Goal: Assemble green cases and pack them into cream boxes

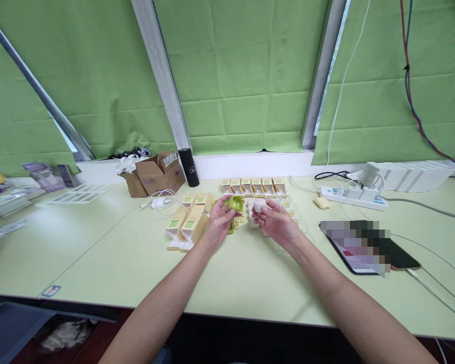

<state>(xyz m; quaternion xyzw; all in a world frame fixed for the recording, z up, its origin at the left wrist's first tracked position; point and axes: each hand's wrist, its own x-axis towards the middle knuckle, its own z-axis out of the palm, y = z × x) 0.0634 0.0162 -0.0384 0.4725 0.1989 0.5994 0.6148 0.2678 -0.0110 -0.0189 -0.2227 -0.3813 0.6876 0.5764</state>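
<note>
Between the fingers of my left hand [219,220] is a small green cup-like case [235,203], its hollow side facing me. My right hand [278,222] pinches a small white rounded block [259,204], held apart from the green piece. Below and behind my hands lie more white pieces [252,220], small yellow pieces [239,220] and another green piece [231,228]. Clear round plastic pieces [299,222] sit just right of my right hand and are partly hidden by it. Folded cream boxes with green windows [189,225] stand left of my left hand.
A row of small cream boxes [252,187] lines the back. Behind on the left are a cardboard carton [159,174], a black bottle [188,168] and a white charger [159,202]. To the right lie a power strip [352,197], phones [364,247] and loose cables.
</note>
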